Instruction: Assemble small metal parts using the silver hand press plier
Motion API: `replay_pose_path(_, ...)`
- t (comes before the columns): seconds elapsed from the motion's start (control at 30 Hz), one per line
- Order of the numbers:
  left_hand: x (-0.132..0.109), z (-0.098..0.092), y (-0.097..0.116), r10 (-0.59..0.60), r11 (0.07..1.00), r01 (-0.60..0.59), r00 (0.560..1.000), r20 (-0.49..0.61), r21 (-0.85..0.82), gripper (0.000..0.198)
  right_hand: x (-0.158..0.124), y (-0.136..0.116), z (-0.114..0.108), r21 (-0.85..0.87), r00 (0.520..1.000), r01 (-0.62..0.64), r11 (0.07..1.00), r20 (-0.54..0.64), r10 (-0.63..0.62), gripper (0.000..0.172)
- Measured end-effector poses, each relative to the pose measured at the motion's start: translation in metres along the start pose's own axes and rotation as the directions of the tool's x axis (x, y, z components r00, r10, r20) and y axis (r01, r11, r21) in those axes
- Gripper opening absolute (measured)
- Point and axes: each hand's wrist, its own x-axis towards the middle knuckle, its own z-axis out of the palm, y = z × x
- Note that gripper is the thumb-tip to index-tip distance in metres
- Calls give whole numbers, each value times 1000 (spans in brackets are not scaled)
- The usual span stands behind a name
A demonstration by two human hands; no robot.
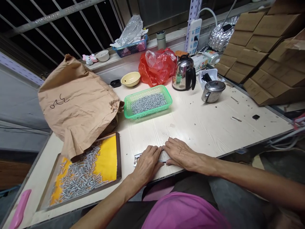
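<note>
Both hands are on a narrow silvery metal strip (136, 158) that lies near the table's front edge. My left hand (148, 161) is closed over its left part, and the slotted end sticks out past the fingers. My right hand (179, 155) is closed over the right part, its fingertips close to the left ones. A short stretch of the strip shows between the hands; the fingers hide the rest. To the left, a shallow tray (118, 156) with a yellow lining holds many loose screws (82, 178). Beyond the hands stands a green plastic basket (147, 113) with small metal pins or screws.
A large brown paper bag (78, 101) leans over the tray's far side. Farther back are a yellow bowl (130, 79), a red plastic bag (156, 68), a kettle (183, 74) and a lidded metal cup (213, 92). Cardboard boxes (252, 51) are stacked right; a pink handle (21, 208) lies front left.
</note>
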Motion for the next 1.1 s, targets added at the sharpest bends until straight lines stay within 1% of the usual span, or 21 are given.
replay_pose_path(0.13, 5, -7, 4, -10, 999, 8, 997, 78, 36, 21, -5, -3, 12, 0, 1000, 8, 1000, -17, -8, 17)
replay_pose_path(0.2, 5, -6, 4, -13, 999, 9, 996, 84, 46, 10, -7, -4, 15, 6, 1000, 14, 1000, -26, -14, 12)
replay_pose_path(0.27, 5, -1, 2, -15, 999, 13, 998, 58, 48, 4, -8, -7, 14, 26, 999, 21, 999, -30, -20, 7)
replay_pose_path(0.4, 6, 8, -1, -22, 998, 22, 1000, 1, 54, 15, -6, -10, 8, 47, 1000, 22, 999, -8, -21, 15)
replay_pose_path(0.53, 7, 7, -1, -9, 998, 9, 1000, 3, 59, 17, -5, -12, 7, 71, 1000, 19, 997, -8, -18, 17)
replay_pose_path(0.6, 6, 6, -1, -11, 999, 11, 1000, -5, 53, 14, -7, -11, 8, 79, 999, 3, 997, -43, 0, 14)
replay_pose_path(0.63, 3, 6, -1, -11, 999, 12, 1000, -19, 43, 12, -9, -10, 8, 86, 998, -11, 996, -67, 17, 9)
replay_pose_path(0.67, 0, 8, -1, -8, 1000, 9, 999, -44, 28, 14, -11, -9, 7, 99, 995, -21, 995, -90, 30, 6)
replay_pose_path(0.77, -17, 18, 3, 12, 1000, -12, 985, -173, -1, 36, -16, -2, 5, 150, 992, -23, 988, -118, 41, 37)
replay_pose_path(0.8, -24, 23, 6, 18, 1000, -19, 976, -219, 1, 39, -16, 1, 4, 154, 993, -22, 988, -114, 40, 40)
replay_pose_path(0.87, -36, 33, 14, 26, 1000, -26, 960, -278, 5, 38, -14, 6, 5, 131, 991, -38, 991, -120, 54, 29)
replay_pose_path(0.93, -45, 42, 24, 23, 999, -29, 958, -286, -17, 36, -6, 10, 8, 86, 989, -54, 995, -135, 65, 18)
replay_pose_path(1.0, -49, 48, 33, 9, 998, -26, 960, -280, -56, 33, 6, 14, 11, 22, 989, -56, 998, -136, 59, 14)
replay_pose_path(1.1, -49, 53, 41, -20, 994, -12, 957, -288, -112, 29, 28, 19, 9, -99, 991, -70, 993, -117, 59, 14)
